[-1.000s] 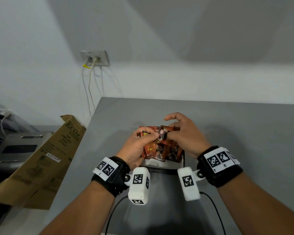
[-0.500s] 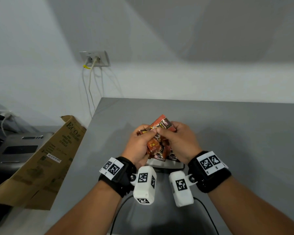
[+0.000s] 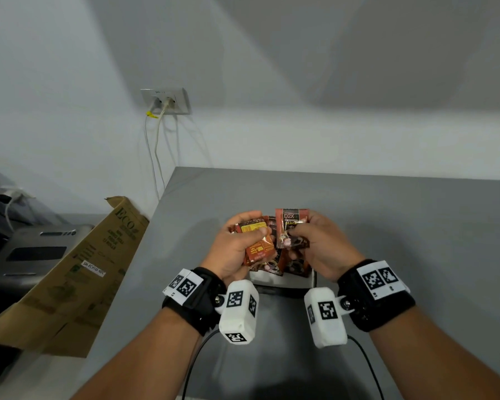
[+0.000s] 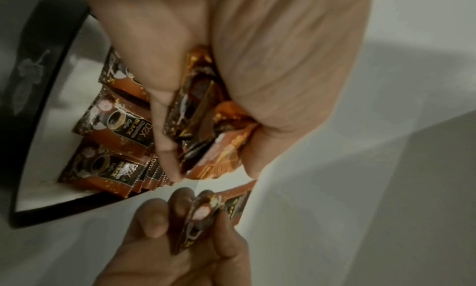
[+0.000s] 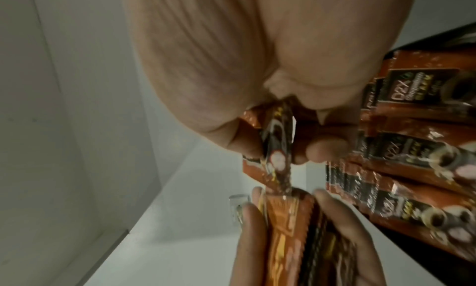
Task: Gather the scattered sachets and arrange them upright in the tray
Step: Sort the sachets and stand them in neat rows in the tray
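Note:
My left hand grips a bunch of orange-brown coffee sachets just above the tray; the same bunch fills its curled fingers in the left wrist view. My right hand pinches a single sachet upright beside that bunch, seen again as the single sachet in the right wrist view. Several sachets stand in rows inside the black-rimmed tray, partly hidden by both hands in the head view.
The tray sits on a grey table against a white wall. Off the table's left edge leans a cardboard box flap, with a grey appliance behind it. A wall socket with cables hangs above.
Both hands lifted from the tray with sachets. The right hand has pulled one sachet apart from the left hand's bunch and now holds it upright to the right.

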### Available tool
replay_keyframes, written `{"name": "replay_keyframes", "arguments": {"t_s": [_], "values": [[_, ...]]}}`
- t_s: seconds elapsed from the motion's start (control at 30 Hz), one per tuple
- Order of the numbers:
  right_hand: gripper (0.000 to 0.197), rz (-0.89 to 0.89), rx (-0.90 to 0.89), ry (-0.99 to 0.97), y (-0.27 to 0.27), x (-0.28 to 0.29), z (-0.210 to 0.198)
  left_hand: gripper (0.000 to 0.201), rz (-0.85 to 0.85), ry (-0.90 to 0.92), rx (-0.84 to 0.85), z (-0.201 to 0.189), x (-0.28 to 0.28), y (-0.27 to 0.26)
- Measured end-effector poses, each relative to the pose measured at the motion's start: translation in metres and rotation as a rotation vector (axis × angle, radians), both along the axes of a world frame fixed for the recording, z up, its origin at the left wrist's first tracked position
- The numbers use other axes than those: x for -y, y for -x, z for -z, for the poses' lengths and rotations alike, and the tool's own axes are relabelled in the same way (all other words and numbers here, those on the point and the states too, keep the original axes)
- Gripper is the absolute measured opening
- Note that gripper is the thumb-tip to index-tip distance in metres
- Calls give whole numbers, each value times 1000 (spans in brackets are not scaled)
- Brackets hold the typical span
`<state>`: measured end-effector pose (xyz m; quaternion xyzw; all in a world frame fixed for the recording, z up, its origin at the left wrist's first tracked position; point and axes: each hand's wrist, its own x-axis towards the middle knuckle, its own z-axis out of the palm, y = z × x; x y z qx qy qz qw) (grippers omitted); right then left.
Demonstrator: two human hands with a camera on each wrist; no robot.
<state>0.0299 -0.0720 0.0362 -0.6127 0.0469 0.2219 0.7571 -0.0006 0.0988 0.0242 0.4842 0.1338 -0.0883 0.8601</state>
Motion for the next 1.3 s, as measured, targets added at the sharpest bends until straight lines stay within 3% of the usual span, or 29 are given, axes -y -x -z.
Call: {"name": "replay_keyframes", "arguments": {"t_s": [0.1,0.23,0.43,0.6,0.7,0.8,0.9,0.97,1.03,1.07,1.17,1.3], "values": [[20,-70,-28,-20,8,-6,5,32,-8,-14,1,1,6,0],[24,-145,51,37,14,-13,7,45,12,-76,16,4,14,1],[21,-174,60,30,17,-16,3,36,28,-119,47,9,10,2],[23,-225,68,12,20,-19,-3,46,40,-164,119,15,5,2],[22,-210,77,-29,21,-19,-6,49,-3,-192,115,14,6,1],[22,-65,99,-6,16,-17,-3,37,-36,-177,29,11,5,0],[26,78,408,297,6,-7,2,33,-9,-19,-147,11,-3,-1],[30,-18,632,467,5,0,4,23,35,50,-180,11,-8,-1],[30,-130,701,490,8,2,8,6,35,34,-152,11,-8,-2],[31,-143,713,494,9,3,12,16,1,-6,-140,12,-7,-4],[35,-25,642,467,8,8,19,35,-135,-122,-96,8,-7,-7],[23,93,245,145,3,11,19,42,-185,-207,-18,4,-8,-7]]}}
